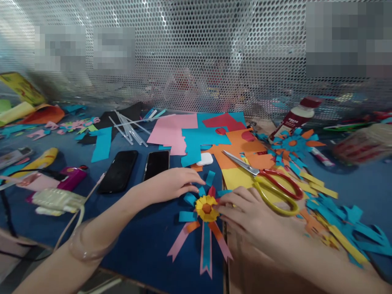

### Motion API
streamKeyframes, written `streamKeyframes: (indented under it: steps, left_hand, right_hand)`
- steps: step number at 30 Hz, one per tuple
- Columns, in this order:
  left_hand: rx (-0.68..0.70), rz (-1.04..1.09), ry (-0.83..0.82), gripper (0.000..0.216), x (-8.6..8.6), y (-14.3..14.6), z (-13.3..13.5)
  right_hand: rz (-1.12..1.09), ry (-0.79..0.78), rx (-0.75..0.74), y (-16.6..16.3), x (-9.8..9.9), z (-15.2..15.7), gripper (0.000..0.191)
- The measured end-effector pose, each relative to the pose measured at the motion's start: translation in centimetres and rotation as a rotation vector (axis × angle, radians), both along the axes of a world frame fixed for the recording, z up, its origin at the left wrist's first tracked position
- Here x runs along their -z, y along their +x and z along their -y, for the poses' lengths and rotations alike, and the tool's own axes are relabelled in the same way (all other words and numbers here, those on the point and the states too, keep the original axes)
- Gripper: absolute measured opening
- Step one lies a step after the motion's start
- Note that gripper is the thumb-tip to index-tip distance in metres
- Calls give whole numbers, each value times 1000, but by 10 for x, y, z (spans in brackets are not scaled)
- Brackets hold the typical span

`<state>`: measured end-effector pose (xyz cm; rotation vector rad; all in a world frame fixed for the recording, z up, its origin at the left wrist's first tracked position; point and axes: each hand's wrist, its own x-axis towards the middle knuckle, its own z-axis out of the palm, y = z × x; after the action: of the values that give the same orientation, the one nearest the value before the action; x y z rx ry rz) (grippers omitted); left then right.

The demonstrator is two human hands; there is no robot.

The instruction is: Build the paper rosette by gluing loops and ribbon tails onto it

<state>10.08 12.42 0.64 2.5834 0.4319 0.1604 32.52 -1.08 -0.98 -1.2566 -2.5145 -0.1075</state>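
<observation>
A paper flower rosette point(207, 208) lies on the blue tabletop in front of me. It has a yellow pleated ring, an orange centre, blue loops around it, one red piece at the top and pink, orange and blue tails below. At its upper left is my left hand point(185, 182), thumb and fingers apart, the tips close to a blue loop. From the right, my right hand point(241, 208) has bent fingers closed at the rosette's edge; the thumb is hidden. Beyond the right hand rest scissors point(257, 172) with red and yellow handles, blades slightly apart.
Two phones point(119, 171) lie left of centre. Behind are coloured paper sheets point(174, 132) and clear glue sticks point(130, 128). A blue and orange paper flower point(292, 143) leans by a bottle point(295, 118) at right, near paper scraps point(349, 222). Perforated metal point(196, 53) closes the back.
</observation>
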Motion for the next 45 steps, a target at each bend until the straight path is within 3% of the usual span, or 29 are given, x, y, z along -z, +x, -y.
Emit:
streamKeyframes:
  steps: [10, 18, 23, 28, 32, 35, 39, 45]
  left_hand:
    - [78, 4, 13, 28, 10, 5, -1]
    - [61, 36, 39, 25, 10, 5, -3]
    - [96, 62, 33, 29, 10, 7, -3]
    - [103, 53, 47, 25, 10, 6, -3]
    - [88, 27, 67, 24, 10, 4, -3]
    - [84, 16, 75, 24, 10, 4, -4]
    - [79, 11, 74, 25, 11, 3, -5]
    - [65, 18, 65, 25, 9, -1, -7]
  right_hand:
    - [243, 116, -105, -13, -8, -6, 11]
    - [393, 139, -62, -34, -26, 5, 16]
    - [363, 92, -43, -39, -29, 9, 16]
    - [38, -44, -12, -11, -21, -29, 21]
    - [111, -73, 6, 15, -11, -80, 40]
    - [156, -109, -43, 20, -5, -103, 43]
    - [166, -110, -90, 18, -3, -108, 31]
    - [155, -126, -152, 12, -13, -92, 23]
